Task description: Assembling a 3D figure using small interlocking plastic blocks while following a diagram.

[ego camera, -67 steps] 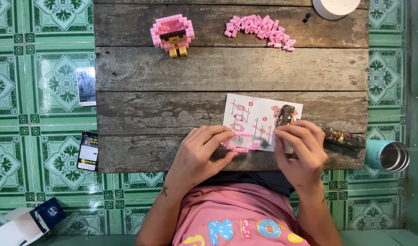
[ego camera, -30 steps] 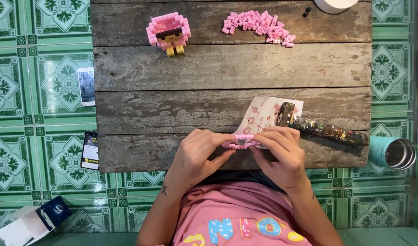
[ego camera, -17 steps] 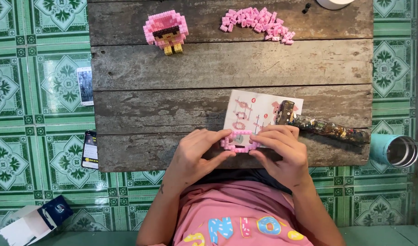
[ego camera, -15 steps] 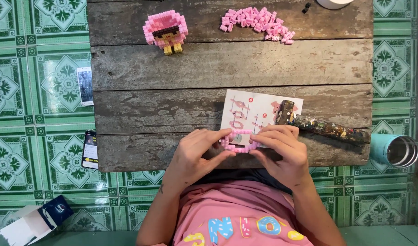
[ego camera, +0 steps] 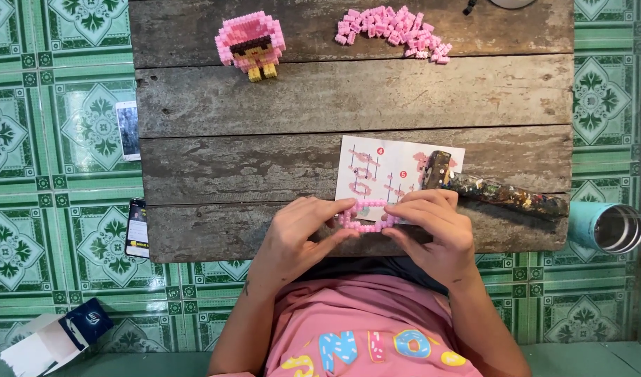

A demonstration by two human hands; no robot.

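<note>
Both hands met over the near edge of the wooden desk point(ego camera: 264, 98), pinching one small pink brick piece point(ego camera: 366, 216) between them. The left hand point(ego camera: 296, 234) had closed its fingertips on the piece's left end, and the right hand point(ego camera: 432, 227) gripped its right end, fingers curled over the top. The piece looked like an open ring of tiny bricks, its long axis running side to side from one hand to the other, lying roughly flat. It seemed light and stiff but likely to snap apart at the joints, so a hold at both ends, as here, looked wisest.

Just beyond the fingers lay a printed instruction sheet point(ego camera: 383, 167), with a paint-spattered hammer point(ego camera: 495, 190) resting past the right hand. Far beyond both hands sat a finished pink brick figure point(ego camera: 252, 42) and a heap of loose pink bricks point(ego camera: 394, 26).
</note>
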